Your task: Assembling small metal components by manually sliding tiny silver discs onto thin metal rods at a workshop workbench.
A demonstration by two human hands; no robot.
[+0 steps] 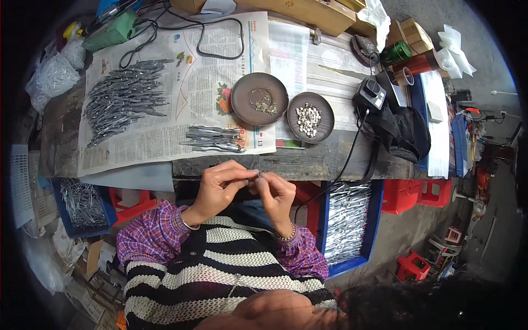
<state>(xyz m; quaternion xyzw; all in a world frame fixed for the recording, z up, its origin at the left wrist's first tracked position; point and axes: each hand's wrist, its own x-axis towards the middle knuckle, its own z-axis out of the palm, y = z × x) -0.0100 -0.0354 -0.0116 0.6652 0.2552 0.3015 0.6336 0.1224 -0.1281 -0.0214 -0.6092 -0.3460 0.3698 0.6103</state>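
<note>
My left hand [221,188] and my right hand [276,199] meet fingertip to fingertip just in front of the table's near edge. Both pinch at a tiny dark piece [260,174], too small to name and mostly covered by the fingers. Beyond them lies a small row of slim grey metal pieces [213,138] on newspaper. A brown round dish [242,91] holds thin brass-coloured pins [265,104]. Beside it to the right, a second brown dish [328,124] holds many small pale, shiny bits [308,119].
A large heap of slim metal pieces [129,99] covers the newspaper's left [187,71]. Blue bins of metal pieces stand below the table, left [82,203] and right [347,225]. A black device [369,94] with a cable and strap sits right. Red stools [412,265] stand on the floor.
</note>
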